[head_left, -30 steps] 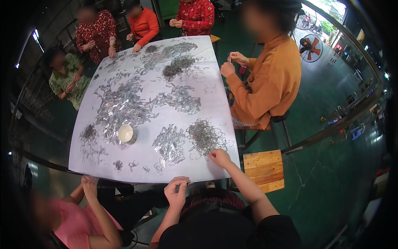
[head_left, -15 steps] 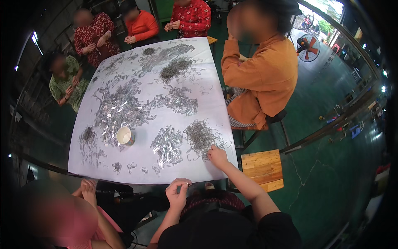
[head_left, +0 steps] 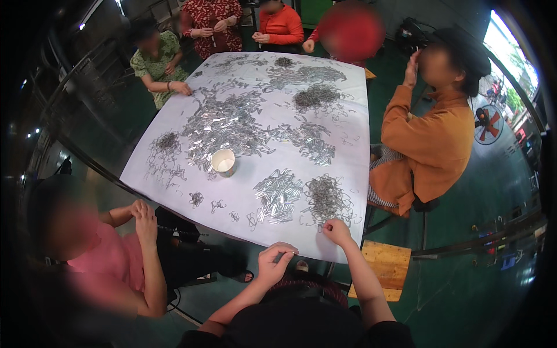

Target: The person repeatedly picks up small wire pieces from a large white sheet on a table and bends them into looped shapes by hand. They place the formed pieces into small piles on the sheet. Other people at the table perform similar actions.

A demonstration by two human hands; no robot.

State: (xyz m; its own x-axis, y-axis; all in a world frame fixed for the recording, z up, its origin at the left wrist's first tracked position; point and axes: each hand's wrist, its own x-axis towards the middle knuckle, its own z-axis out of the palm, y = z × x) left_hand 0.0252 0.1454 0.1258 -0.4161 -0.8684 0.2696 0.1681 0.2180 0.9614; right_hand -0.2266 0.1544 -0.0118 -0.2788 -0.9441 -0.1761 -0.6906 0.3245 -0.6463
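My left hand (head_left: 275, 264) is just off the table's near edge, its thumb and fingers pinched on a small metal piece whose tip barely shows. At the near side of a pile of dark bent wire hooks (head_left: 329, 198), my right hand (head_left: 337, 232) has its fingers pinched together. Whatever is between them is too small to make out. To the left of the hooks lies a pile of short, shiny metal strips (head_left: 278, 196). Several small clumps of hooks (head_left: 196, 199) lie along the table's near edge, further left.
A pale paper cup (head_left: 223, 163) stands on the white-covered table (head_left: 232, 209), beside a large strip pile (head_left: 226, 126). More hook piles (head_left: 316, 98) lie farther back. A wooden stool (head_left: 385, 269) stands at the near right corner. Several people sit or stand around the table.
The view has swung left. My right hand has shifted slightly left along the hook pile's near edge; my left keeps its pinch. The person in green now reaches onto the table.
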